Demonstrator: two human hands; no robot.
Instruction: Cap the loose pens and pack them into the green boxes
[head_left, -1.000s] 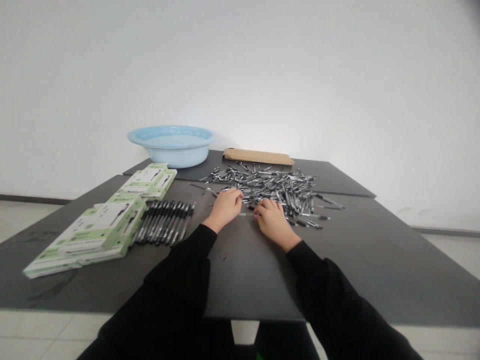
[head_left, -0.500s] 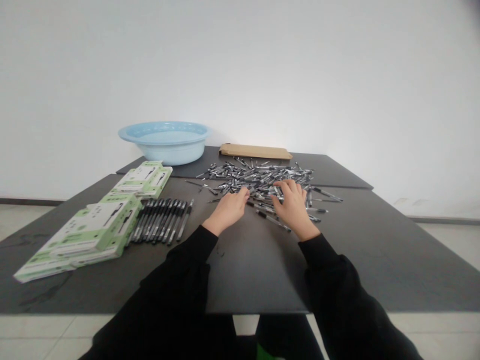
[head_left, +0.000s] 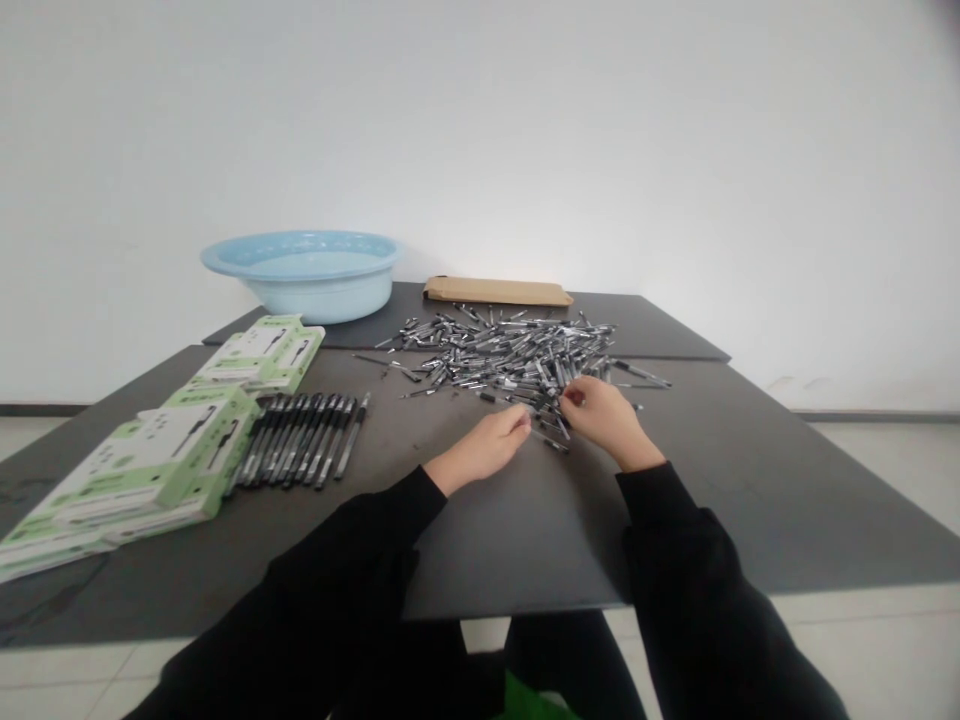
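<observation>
My left hand [head_left: 491, 445] is closed at the near edge of a loose pile of pens [head_left: 517, 350]. A clear-barrelled pen [head_left: 551, 440] sticks out from its fingertips toward the right. Close by on the right, my right hand [head_left: 606, 420] is curled in a pinch over the pile's front edge, and what lies between its fingers is hidden. The pens are clear with black grips and lie in many directions. To the left, a neat row of pens [head_left: 300, 440] lies side by side against green-and-white boxes [head_left: 157, 460].
A light blue basin [head_left: 322, 295] stands at the back left of the dark table [head_left: 495, 560]. A flat brown cardboard piece [head_left: 499, 291] lies behind the pile. Farther back on the left are more green-and-white boxes [head_left: 259, 355]. A white wall [head_left: 525, 140] rises behind the table.
Both hands have drawn slightly back and right, and their fingers have closed. The right hand has turned inward toward the left. The view has shifted a little.
</observation>
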